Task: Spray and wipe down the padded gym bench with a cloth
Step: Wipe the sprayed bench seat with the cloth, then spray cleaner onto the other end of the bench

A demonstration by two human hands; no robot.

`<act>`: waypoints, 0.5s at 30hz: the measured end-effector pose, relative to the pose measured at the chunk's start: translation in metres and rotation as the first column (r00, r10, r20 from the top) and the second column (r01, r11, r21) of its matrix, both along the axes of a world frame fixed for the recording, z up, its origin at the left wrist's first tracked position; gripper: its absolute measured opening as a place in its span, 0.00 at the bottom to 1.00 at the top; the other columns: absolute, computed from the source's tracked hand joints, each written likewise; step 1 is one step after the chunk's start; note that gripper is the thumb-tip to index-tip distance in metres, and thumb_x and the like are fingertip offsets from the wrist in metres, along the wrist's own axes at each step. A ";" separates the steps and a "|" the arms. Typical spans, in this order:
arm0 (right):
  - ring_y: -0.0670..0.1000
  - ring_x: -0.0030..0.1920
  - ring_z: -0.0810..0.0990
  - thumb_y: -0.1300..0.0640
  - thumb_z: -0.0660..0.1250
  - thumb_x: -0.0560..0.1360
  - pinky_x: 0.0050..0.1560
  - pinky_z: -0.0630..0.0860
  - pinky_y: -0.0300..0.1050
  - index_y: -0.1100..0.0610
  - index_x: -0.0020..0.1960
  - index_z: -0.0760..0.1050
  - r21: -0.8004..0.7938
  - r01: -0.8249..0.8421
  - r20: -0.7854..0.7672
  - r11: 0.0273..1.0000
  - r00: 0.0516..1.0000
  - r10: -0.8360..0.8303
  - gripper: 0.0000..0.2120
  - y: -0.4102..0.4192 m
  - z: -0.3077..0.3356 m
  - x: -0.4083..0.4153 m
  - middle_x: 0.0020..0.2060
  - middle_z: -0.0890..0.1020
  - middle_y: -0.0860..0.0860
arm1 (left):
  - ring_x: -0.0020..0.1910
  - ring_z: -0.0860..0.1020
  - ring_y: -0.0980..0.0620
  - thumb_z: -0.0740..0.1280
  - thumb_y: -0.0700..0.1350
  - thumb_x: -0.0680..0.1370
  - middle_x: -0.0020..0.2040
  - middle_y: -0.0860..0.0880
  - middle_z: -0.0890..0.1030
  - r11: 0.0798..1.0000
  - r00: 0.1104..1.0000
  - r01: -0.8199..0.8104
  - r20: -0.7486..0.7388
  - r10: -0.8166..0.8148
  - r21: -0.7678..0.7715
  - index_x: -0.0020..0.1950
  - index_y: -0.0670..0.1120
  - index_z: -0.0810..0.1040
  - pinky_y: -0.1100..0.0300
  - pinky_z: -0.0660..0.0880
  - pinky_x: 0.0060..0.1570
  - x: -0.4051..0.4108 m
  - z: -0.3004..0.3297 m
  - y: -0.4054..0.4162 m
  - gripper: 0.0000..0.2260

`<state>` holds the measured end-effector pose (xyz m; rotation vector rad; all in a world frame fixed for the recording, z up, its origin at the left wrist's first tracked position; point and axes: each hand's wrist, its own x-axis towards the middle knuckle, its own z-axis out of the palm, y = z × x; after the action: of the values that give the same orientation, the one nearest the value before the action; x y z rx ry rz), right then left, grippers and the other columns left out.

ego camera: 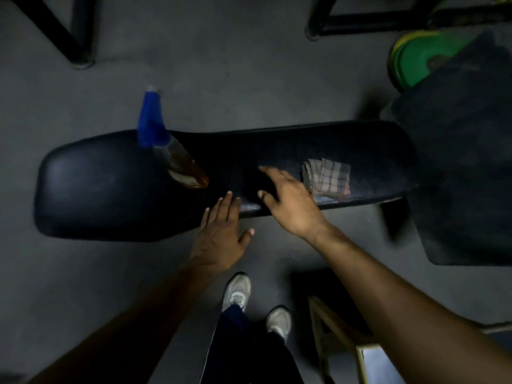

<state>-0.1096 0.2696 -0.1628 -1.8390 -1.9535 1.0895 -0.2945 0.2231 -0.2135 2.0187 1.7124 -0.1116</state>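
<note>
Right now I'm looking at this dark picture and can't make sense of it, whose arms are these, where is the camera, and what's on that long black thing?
There is no machine here. The camera sits on a person's head and looks down, so the two bare arms and the shoes are the wearer's own. The long black thing is a padded gym bench seen from above. On it stands a spray bottle with a blue top and amber liquid, and further right lies a folded checked cloth. The left hand rests open at the bench's near edge. The right hand is spread open over the pad just beside the cloth. Neither hand holds anything. A green weight plate lies on the floor behind.
</note>
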 end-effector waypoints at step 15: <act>0.47 0.76 0.72 0.48 0.78 0.76 0.77 0.70 0.52 0.44 0.82 0.61 -0.005 -0.017 -0.408 1.000 0.913 0.013 0.41 0.073 0.043 -0.126 0.75 0.75 0.50 | 0.79 0.55 0.45 0.65 0.57 0.79 0.81 0.45 0.55 0.915 0.885 -0.403 0.244 0.397 -0.028 0.81 0.45 0.54 0.51 0.53 0.76 -0.108 0.034 0.006 0.35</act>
<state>-0.2360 0.3427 -0.1195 -1.4505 -1.7186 1.3593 -0.4023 0.2295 -0.1792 1.5721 1.9279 0.2870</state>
